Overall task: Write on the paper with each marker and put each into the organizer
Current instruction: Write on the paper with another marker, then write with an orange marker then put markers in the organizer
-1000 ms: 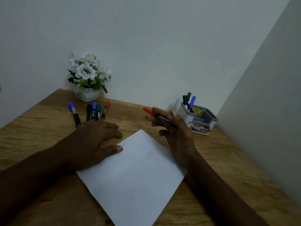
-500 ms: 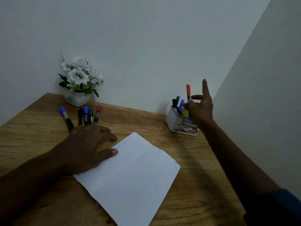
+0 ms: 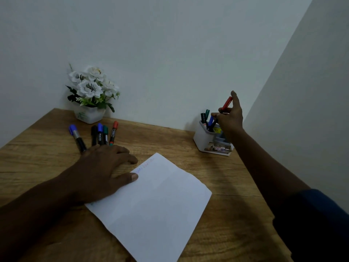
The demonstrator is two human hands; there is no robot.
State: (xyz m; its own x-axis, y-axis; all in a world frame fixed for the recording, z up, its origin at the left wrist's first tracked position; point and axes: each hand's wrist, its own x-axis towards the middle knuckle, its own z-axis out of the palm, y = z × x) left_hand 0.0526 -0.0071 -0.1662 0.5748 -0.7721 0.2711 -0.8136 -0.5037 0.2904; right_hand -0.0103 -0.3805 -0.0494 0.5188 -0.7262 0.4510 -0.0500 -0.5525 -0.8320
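A white sheet of paper (image 3: 156, 205) lies on the wooden table (image 3: 170, 142), with faint writing near its top corner. My left hand (image 3: 102, 167) rests flat on the paper's left edge, fingers spread. My right hand (image 3: 231, 118) holds a red-capped marker (image 3: 226, 103) tilted above the white and grey organizer (image 3: 204, 138) at the back right. Three markers, capped black, green and blue, stand in the organizer's tall cup (image 3: 206, 120). Several more markers (image 3: 100, 134) lie in a row beyond my left hand.
A white pot of white flowers (image 3: 90, 91) stands at the back left against the wall. Walls close in behind the table and on its right side, just past the organizer.
My right hand carried the red marker from above the paper to the organizer, and the marker now tilts lower over the cup. My left hand stays on the paper.
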